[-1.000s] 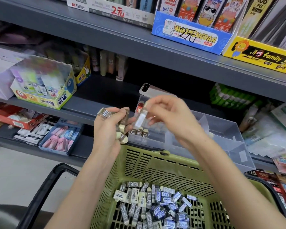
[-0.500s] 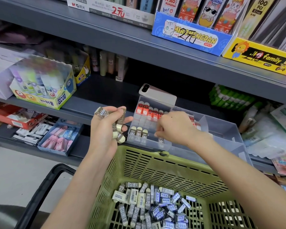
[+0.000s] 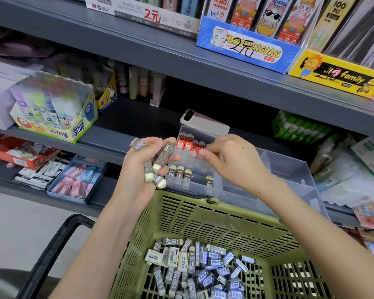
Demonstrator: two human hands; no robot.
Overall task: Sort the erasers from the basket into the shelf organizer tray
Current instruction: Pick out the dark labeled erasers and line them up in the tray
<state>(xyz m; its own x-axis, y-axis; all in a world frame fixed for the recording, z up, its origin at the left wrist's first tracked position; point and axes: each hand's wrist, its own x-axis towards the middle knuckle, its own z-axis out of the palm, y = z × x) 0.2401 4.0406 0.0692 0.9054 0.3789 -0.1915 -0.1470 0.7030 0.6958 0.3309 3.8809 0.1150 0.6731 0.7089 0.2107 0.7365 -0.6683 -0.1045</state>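
My left hand (image 3: 141, 167) is shut on a bunch of brown-sleeved erasers (image 3: 160, 162), held up in front of the clear organizer tray (image 3: 289, 169) on the shelf. My right hand (image 3: 227, 160) hovers over the tray's left compartment, fingertips pinched near the row of red erasers (image 3: 189, 145); whether it holds anything is hidden. A few brown erasers (image 3: 183, 172) stand at that compartment's front. Below, the green basket (image 3: 203, 214) holds a heap of loose erasers (image 3: 194, 268) in grey, blue and cream sleeves.
A phone (image 3: 203, 124) leans behind the tray. A glue-stick box (image 3: 52, 117) sits on the shelf to the left, with a blue box of pink erasers (image 3: 73, 182) below it. Packaged goods (image 3: 354, 169) crowd the right. The basket's black handle (image 3: 52, 251) hangs at lower left.
My right hand carried an eraser from beside my left hand down into the tray, then lifted back toward the red row. One more brown eraser stands at the compartment's front right.
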